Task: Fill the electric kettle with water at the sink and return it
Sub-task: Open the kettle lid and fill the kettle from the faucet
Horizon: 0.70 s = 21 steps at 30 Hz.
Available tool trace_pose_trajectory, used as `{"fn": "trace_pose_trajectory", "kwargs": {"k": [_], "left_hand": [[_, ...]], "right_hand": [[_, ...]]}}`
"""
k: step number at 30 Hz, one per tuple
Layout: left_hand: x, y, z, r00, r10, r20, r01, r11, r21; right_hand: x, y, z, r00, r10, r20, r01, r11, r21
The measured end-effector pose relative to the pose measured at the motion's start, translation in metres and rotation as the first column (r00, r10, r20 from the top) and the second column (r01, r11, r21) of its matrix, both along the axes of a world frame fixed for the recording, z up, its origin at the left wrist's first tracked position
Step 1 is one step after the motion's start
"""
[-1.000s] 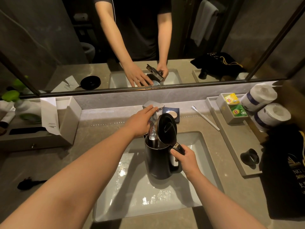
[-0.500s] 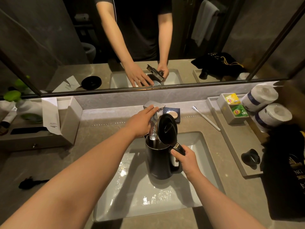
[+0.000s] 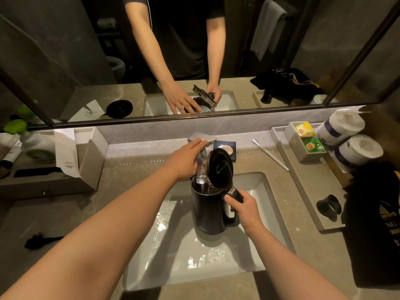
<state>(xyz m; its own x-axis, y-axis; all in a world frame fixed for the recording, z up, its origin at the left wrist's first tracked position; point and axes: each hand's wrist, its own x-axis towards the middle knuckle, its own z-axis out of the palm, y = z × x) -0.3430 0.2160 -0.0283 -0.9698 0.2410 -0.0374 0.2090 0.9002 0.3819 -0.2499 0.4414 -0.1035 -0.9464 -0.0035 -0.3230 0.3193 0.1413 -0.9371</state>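
A black electric kettle (image 3: 208,213) stands upright in the white sink (image 3: 266,215) with its lid (image 3: 219,167) flipped up. My right hand (image 3: 244,210) grips its handle. A stream of water (image 3: 201,169) runs from the silver faucet (image 3: 202,138) into the kettle's open mouth. My left hand (image 3: 186,159) rests on the faucet, fingers laid flat over its lever. The kettle's round black base (image 3: 119,108) appears only in the mirror.
A soap dish (image 3: 225,148) and a white toothbrush (image 3: 270,154) lie behind the sink. At right a grey tray (image 3: 303,187) holds tea bags (image 3: 308,137), paper rolls (image 3: 350,137) and a black bag (image 3: 376,224). A grey box (image 3: 91,161) stands left; a black plug (image 3: 41,240) lies near it.
Almost nothing differs. Water keeps running into the kettle, and both hands stay where they were.
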Motion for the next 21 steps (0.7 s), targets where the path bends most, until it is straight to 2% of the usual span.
{"fn": "trace_pose_trajectory", "kwargs": {"k": [21], "left_hand": [[-0.001, 0.0019, 0.0006, 1.0, 0.019, -0.006, -0.019, 1.0, 0.01]], "right_hand": [[-0.0011, 0.0004, -0.0037, 1.0, -0.007, 0.0, 0.007, 1.0, 0.001]]}}
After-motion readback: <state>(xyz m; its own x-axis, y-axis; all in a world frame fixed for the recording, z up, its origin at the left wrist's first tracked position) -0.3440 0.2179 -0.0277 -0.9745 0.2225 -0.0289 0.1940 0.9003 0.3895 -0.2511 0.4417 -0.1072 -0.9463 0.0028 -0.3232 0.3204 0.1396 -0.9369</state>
